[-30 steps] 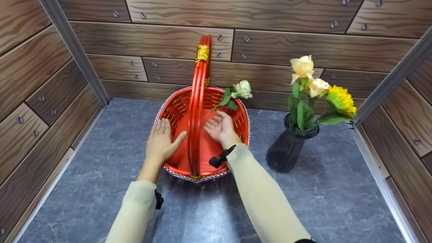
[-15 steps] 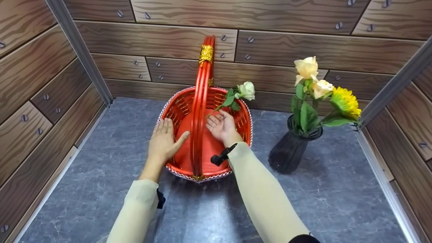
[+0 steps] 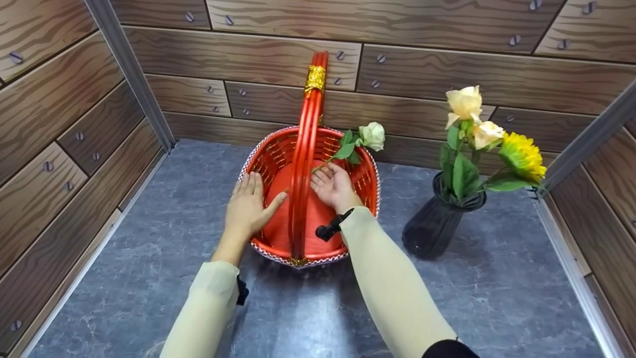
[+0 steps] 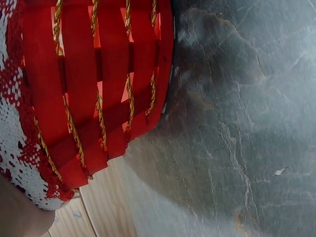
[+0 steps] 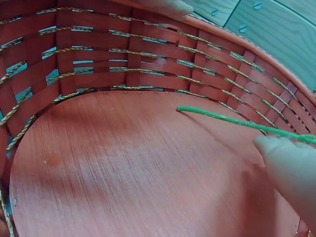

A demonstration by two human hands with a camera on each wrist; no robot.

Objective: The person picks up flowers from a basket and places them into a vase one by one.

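Note:
A red woven basket [image 3: 298, 257] with a tall hoop handle stands in the middle of the head view. My left hand [image 3: 246, 209] lies along its left rim with straight fingers and the thumb reaching over the inside. Only a bit of that hand shows in the left wrist view, beside the basket's lace trim [image 4: 22, 148]. Inside the basket, my right hand [image 3: 338, 189] pinches the green stem of a white rose [image 3: 372, 136], though the contact is partly hidden. The bloom leans past the back right rim. In the right wrist view the stem [image 5: 222, 117] slants over the red bottom.
At the right stands a dark ribbed vase [image 3: 432, 229] with two peach roses [image 3: 465, 103] and a yellow sunflower [image 3: 524, 158]. Wood-patterned walls [image 3: 238, 54] rise at the back and both sides. The tabletop [image 3: 149, 248] is grey and marbled.
The basket, vase and hands all shift slightly right in the head view as the camera turns. Hands and rose keep about the same places relative to the basket.

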